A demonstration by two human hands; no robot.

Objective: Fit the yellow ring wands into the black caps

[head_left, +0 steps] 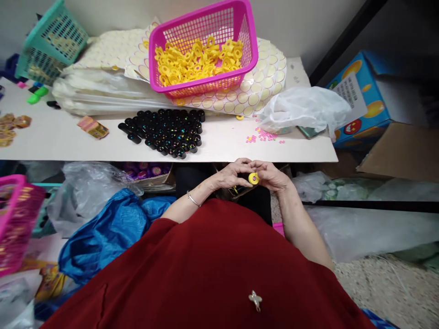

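Observation:
Just in front of the table edge, my left hand (234, 175) and my right hand (273, 176) meet with their fingers bent. Pinched between them is a small round yellow plastic piece (254, 178) with a pinkish centre. My left thumb presses its near left side, and the right fingers grip its right side; some fingertips are hidden behind. On the table beyond stands a cluster of short black cylinders (168, 132) with coloured specks inside. Tiny pink rings (265, 135) lie scattered to the right of them.
A pink basket (254, 41) of yellow ring-shaped pieces rests on sheets of round stickers (270, 87). White plastic bag (305, 109) and blue carton (366, 105) stand right. At left are a teal basket (51, 41) and a small stack of printed cards (93, 127).

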